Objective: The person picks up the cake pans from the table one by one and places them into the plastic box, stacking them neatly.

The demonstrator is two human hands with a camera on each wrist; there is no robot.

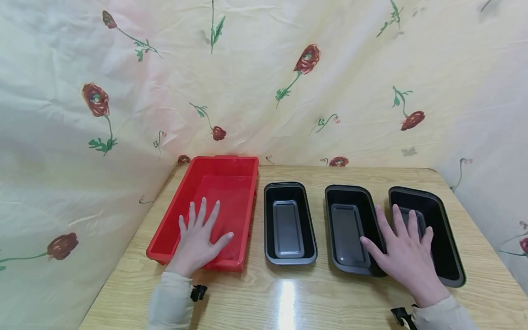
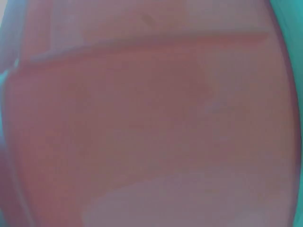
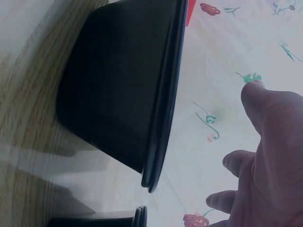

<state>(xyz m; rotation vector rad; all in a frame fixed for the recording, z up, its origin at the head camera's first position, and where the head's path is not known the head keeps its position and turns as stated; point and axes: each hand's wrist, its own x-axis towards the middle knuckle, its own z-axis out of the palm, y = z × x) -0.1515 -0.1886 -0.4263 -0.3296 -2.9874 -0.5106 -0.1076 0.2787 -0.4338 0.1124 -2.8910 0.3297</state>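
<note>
With fingers spread, my left hand (image 1: 195, 243) is over the near part of a red plastic tray (image 1: 241, 220) at the left. The left wrist view is filled by the tray's red surface (image 2: 142, 113), blurred. My right hand (image 1: 406, 256) hovers with spread fingers over two black loaf pans, the middle one (image 1: 346, 229) and the rightmost one (image 1: 445, 247), hiding parts of both. Seen from the right wrist, the hand (image 3: 270, 156) is above the rim level of a dark pan (image 3: 118, 85), apart from it. Neither hand holds anything.
A third black loaf pan (image 1: 288, 229) stands between the red tray and the other pans. All rest on a wood-grain table (image 1: 243, 302). Flower-printed cloth (image 1: 255, 82) hangs behind the table and along its sides.
</note>
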